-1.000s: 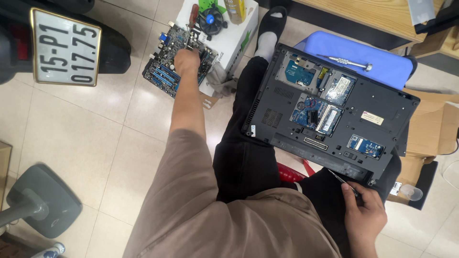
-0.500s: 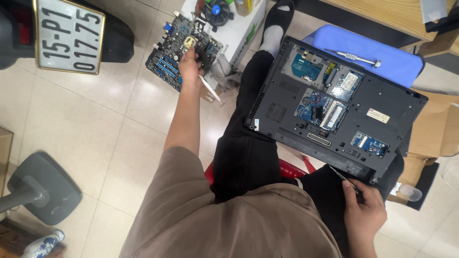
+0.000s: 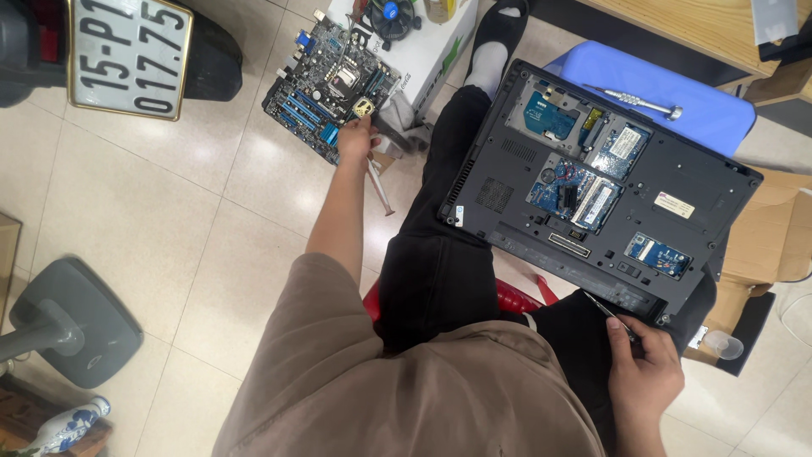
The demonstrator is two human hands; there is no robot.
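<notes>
Head view: left hand closed around a thin metal-shafted screwdriver, beside a blue-slotted bare motherboard on pale floor tiles. Right hand gripping a slim dark tool at the near edge of an opened black laptop base resting across the lap.

Person in a brown shirt and black trousers

The shirt is loose, plain brown, with short sleeves that end near the elbow. The trousers are black and without pattern. One foot shows a grey sock inside a black slipper. Both forearms are bare, with no watch.
</notes>
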